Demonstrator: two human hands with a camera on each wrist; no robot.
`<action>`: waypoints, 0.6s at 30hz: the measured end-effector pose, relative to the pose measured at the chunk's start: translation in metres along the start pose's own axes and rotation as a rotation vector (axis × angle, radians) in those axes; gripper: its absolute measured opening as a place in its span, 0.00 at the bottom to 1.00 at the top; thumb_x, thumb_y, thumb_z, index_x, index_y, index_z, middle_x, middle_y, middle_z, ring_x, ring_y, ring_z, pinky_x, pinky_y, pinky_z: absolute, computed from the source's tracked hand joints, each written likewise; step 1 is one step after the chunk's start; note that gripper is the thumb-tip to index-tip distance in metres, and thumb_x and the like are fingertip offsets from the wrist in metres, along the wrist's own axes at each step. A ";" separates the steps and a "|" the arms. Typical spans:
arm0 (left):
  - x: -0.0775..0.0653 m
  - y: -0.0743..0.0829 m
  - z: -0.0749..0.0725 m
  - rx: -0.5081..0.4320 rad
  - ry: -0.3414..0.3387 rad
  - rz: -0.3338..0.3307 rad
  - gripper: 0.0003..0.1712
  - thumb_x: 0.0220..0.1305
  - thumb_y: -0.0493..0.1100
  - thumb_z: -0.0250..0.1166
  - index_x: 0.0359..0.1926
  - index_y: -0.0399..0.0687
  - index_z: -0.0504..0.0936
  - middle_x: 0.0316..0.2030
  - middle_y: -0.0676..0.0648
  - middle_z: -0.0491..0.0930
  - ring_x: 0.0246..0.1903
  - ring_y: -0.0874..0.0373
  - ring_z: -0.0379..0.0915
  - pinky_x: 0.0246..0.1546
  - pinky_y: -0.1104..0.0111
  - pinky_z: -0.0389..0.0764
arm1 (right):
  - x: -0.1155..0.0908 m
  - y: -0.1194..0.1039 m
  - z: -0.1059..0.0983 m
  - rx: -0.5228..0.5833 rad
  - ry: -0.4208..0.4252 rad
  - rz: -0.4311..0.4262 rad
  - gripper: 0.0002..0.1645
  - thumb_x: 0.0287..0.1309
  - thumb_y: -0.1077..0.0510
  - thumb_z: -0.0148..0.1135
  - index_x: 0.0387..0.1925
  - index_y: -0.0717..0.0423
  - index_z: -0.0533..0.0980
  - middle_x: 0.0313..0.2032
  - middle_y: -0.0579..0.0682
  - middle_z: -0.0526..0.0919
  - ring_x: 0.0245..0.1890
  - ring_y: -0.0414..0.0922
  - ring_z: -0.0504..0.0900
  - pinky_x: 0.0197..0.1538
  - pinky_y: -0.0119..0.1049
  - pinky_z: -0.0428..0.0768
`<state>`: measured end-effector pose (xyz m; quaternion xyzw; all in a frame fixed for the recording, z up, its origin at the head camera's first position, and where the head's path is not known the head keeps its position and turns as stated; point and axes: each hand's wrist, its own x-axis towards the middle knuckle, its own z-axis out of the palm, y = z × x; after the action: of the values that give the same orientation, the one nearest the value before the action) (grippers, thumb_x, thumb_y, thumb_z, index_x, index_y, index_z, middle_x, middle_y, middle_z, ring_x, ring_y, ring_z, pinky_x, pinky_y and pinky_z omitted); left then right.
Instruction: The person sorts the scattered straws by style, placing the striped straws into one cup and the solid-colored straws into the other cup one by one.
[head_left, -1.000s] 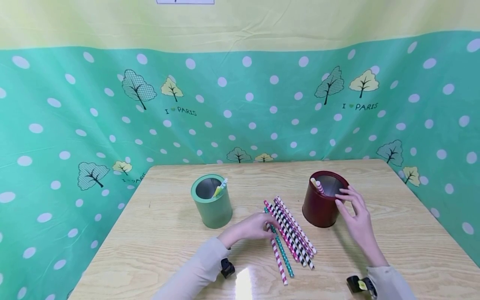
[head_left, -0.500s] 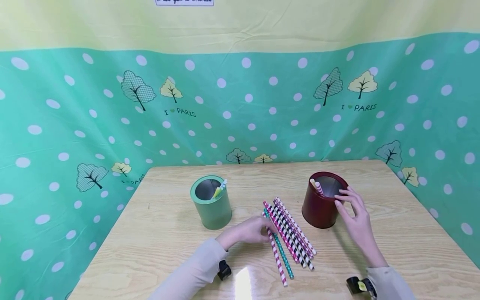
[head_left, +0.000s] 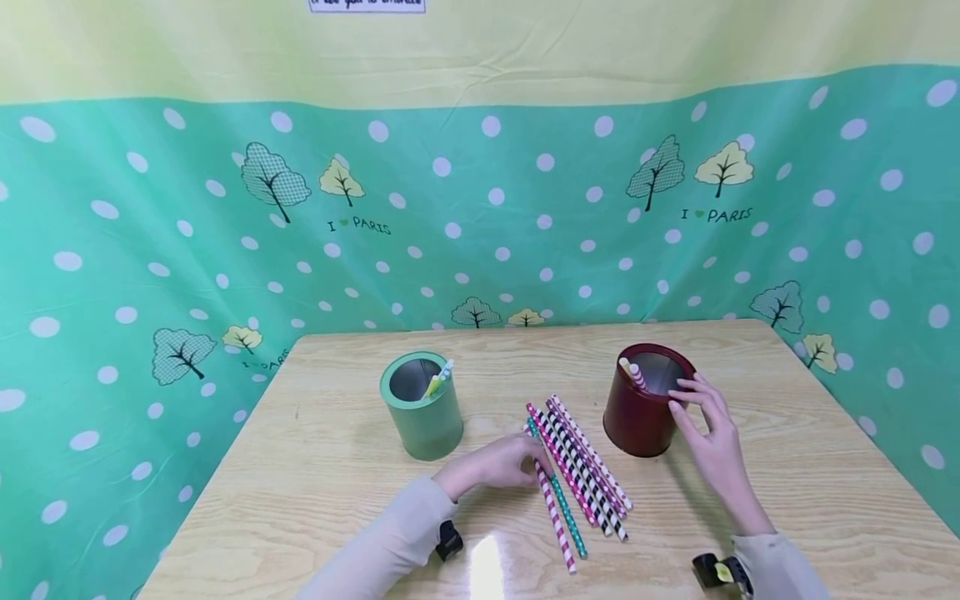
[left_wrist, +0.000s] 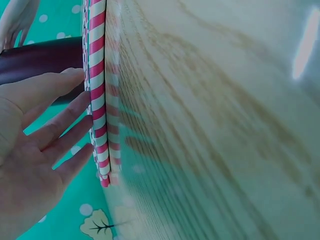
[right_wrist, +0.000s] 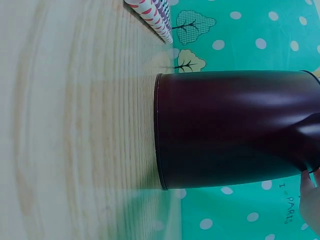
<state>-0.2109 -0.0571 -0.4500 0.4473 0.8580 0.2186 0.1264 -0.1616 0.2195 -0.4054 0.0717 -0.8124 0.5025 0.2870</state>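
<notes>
My left hand (head_left: 512, 461) is low over the near side of a row of patterned paper straws. In the left wrist view, its loosely extended fingertips touch a pink-and-white striped straw (left_wrist: 98, 125) lying along the table. A teal dotted straw (head_left: 567, 517) lies right beside that one, partly hidden under the hand. On the right, my right hand (head_left: 716, 437) rests its spread fingertips against the rim of a dark red can (head_left: 637, 425). Inside that can lean a tan straw (head_left: 625, 367) and a pink striped straw (head_left: 637, 375).
A green can (head_left: 427, 425) stands left of the straws, with a yellow-green straw (head_left: 432, 385) and a light blue one (head_left: 447, 369) in it. Several pink, black-striped and purple straws (head_left: 581, 467) lie side by side between the cans. A polka-dot cloth (head_left: 487, 225) hangs behind the table.
The left hand has drawn slightly left and down, its fingers now closer around the striped straw's side. The right hand stays at the red can's rim. The head view has tilted a little.
</notes>
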 end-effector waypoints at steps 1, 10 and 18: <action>0.000 0.000 0.000 0.005 -0.003 0.003 0.12 0.49 0.35 0.64 0.38 0.48 0.81 0.39 0.55 0.77 0.42 0.66 0.69 0.48 0.78 0.65 | 0.000 0.000 0.000 0.002 0.000 0.000 0.11 0.54 0.69 0.54 0.40 0.71 0.73 0.49 0.64 0.69 0.61 0.32 0.54 0.57 0.18 0.55; 0.000 0.001 0.003 0.075 -0.014 0.009 0.11 0.49 0.34 0.63 0.36 0.51 0.81 0.37 0.57 0.76 0.41 0.68 0.68 0.55 0.67 0.62 | 0.000 0.000 0.000 0.004 0.003 -0.009 0.11 0.54 0.70 0.54 0.40 0.71 0.73 0.49 0.64 0.69 0.61 0.32 0.55 0.57 0.17 0.55; 0.002 -0.002 0.007 0.062 -0.027 0.023 0.12 0.48 0.34 0.64 0.36 0.52 0.82 0.36 0.57 0.75 0.38 0.69 0.67 0.42 0.80 0.65 | 0.000 0.001 0.000 0.004 0.002 -0.012 0.11 0.54 0.70 0.54 0.40 0.72 0.73 0.49 0.65 0.69 0.61 0.32 0.54 0.57 0.17 0.55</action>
<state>-0.2103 -0.0551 -0.4576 0.4637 0.8574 0.1875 0.1215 -0.1621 0.2197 -0.4062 0.0764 -0.8107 0.5024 0.2908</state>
